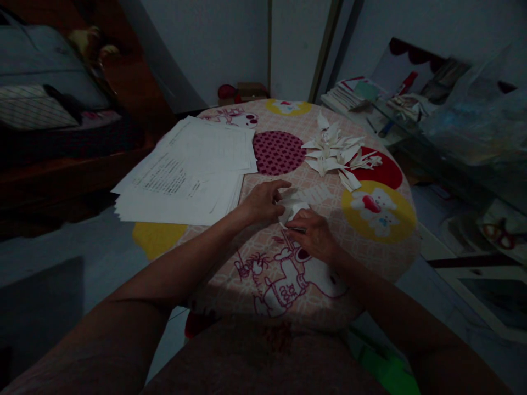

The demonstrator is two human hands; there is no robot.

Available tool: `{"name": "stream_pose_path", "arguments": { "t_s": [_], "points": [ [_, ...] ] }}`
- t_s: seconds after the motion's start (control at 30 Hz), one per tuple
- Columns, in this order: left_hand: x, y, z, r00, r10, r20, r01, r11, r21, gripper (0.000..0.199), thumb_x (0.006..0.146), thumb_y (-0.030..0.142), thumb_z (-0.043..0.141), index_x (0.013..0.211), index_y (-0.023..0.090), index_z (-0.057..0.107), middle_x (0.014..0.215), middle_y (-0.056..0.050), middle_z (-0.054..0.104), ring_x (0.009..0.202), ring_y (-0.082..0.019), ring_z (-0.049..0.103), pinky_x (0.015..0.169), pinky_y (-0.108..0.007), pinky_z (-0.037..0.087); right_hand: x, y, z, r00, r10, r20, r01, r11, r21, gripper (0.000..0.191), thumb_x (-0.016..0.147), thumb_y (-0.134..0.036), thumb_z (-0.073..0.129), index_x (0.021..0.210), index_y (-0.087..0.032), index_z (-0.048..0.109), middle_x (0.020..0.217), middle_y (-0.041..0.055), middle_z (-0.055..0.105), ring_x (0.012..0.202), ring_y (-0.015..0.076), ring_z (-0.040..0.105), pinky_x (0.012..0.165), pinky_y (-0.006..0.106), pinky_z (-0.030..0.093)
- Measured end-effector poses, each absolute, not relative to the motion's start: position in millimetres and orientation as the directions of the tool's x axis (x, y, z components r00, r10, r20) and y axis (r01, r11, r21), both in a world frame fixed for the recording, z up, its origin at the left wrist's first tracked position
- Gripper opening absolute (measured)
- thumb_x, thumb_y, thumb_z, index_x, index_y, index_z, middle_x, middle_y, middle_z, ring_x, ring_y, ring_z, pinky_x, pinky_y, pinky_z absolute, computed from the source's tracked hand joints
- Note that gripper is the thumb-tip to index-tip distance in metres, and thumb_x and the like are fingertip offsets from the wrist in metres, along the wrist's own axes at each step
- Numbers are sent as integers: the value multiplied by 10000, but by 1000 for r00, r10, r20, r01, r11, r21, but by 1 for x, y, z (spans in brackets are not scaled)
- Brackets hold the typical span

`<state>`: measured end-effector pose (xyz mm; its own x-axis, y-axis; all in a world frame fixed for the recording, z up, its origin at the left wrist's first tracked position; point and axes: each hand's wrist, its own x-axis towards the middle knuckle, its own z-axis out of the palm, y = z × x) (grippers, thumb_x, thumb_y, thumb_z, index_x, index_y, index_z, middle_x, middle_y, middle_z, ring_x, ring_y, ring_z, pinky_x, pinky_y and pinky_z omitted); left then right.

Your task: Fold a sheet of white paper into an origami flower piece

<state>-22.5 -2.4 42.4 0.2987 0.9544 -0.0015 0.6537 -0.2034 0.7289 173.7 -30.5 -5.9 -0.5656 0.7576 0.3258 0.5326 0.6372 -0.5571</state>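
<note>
A piece of white paper (300, 207), partly folded, lies near the middle of the round table between my two hands. My left hand (267, 202) is at its left edge, fingers curved and apart, with the fingertips over the paper. My right hand (312, 233) has its fingers pressed together on the paper's lower right part. Up and to the right rests a pile of folded white paper shapes (329, 148) with pointed ends. A stack of printed sheets (185, 170) lies to the left of my hands.
A patterned cloth covers the round table (263, 247). Right of it, a glass-topped surface holds papers (349, 93) and a clear plastic bag (469, 115). At the far left are bags (45, 60) on wooden furniture.
</note>
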Motion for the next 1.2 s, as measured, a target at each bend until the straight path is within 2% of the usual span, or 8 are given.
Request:
{"name": "stream_pose_path", "arguments": {
  "t_s": [0.17, 0.37, 0.6, 0.77, 1.0, 1.2],
  "points": [
    [-19, -1, 39, 264, 965, 13, 623, -181, 761, 654, 702, 91, 612, 1352, 148, 567, 1014, -73, 688, 753, -145, 616, 699, -280, 519, 171, -31, -7, -523, 786, 330, 551, 607, -572, 114, 814, -244, 759, 710, -211, 728, 732, 31, 623, 759, 188, 597, 675, 321, 479],
    [-16, -2, 42, 242, 970, 22, 606, -169, 778, 639, 712, 93, 601, 1348, 148, 568, 1015, -66, 680, 710, -119, 605, 674, -264, 530, 168, -30, -1, -536, 779, 326, 562, 617, -551, 209, 832, -280, 732, 643, -209, 682, 683, 1, 569, 715, 161, 554, 653, 298, 432],
    [-18, 1, 42, 241, 969, 55, 652, -203, 730, 619, 712, 94, 596, 1329, 141, 590, 1052, -91, 696, 768, -148, 617, 685, -271, 514, 166, -31, 0, -529, 801, 280, 594, 585, -553, 173, 844, -250, 705, 678, -199, 713, 716, 21, 610, 746, 175, 573, 703, 313, 435],
    [-28, 8, 38, 294, 947, 133, 655, -300, 693, 547, 684, 82, 615, 1227, 124, 670, 958, -79, 714, 739, -140, 602, 701, -273, 486, 168, -26, 0, -529, 802, 277, 607, 586, -537, 180, 851, -191, 680, 673, -177, 703, 712, 27, 618, 723, 158, 564, 700, 292, 421],
    [-39, 14, 36, 335, 929, 155, 589, -335, 736, 473, 680, 88, 616, 1140, 134, 715, 839, -39, 706, 677, -116, 581, 646, -249, 447, 172, -26, 4, -551, 789, 270, 590, 598, -542, 219, 877, -185, 642, 664, -171, 693, 697, 27, 624, 705, 152, 571, 687, 274, 409],
    [-41, 15, 36, 337, 925, 176, 597, -354, 720, 474, 689, 101, 630, 1154, 149, 705, 890, -44, 726, 723, -124, 609, 676, -252, 461, 175, -30, 3, -490, 826, 280, 614, 555, -561, 119, 866, -151, 623, 823, -166, 732, 776, 42, 670, 716, 158, 593, 681, 272, 410]
  ]
}}
